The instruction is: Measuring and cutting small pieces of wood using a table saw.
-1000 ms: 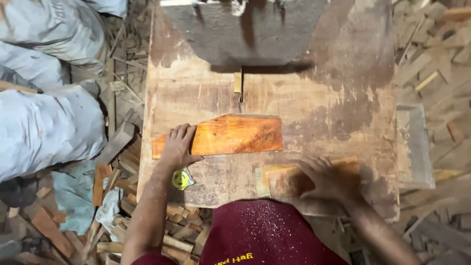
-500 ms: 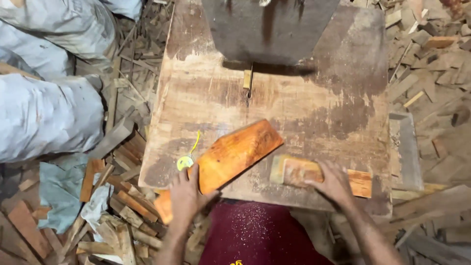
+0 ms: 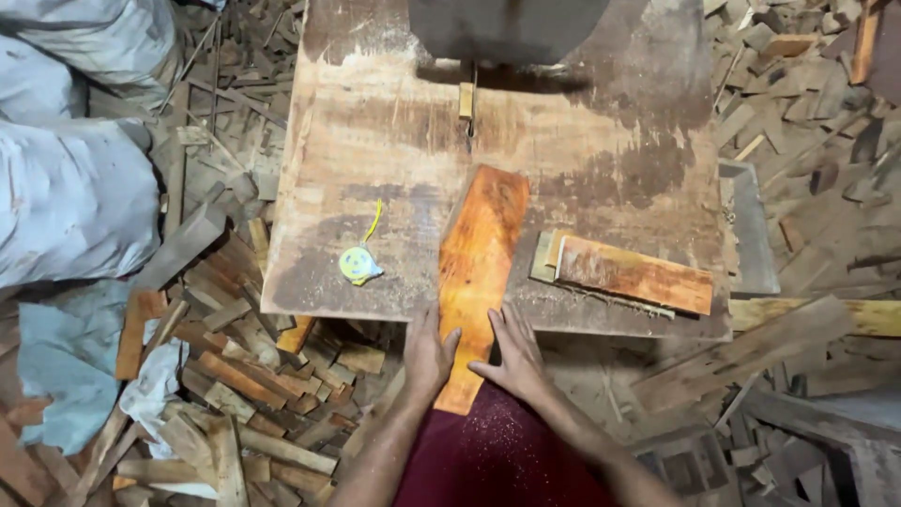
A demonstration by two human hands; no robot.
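Orange plank is now turned lengthwise toward the saw blade, pressed flat by spread left hand and right hand.

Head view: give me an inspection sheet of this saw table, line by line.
Surface: wooden table, dusty, stained dark at the right.
Job's things: orange plank lying lengthwise, far end pointing toward the blade, near end overhanging the table edge.
Clutter: yellow tape measure left of the plank; flat offcuts to its right.
Grips: left hand and right hand flat against the plank's near end, one on each side.
Cables: nothing seen.
Surroundings: wood scraps on the floor; white sacks at left.
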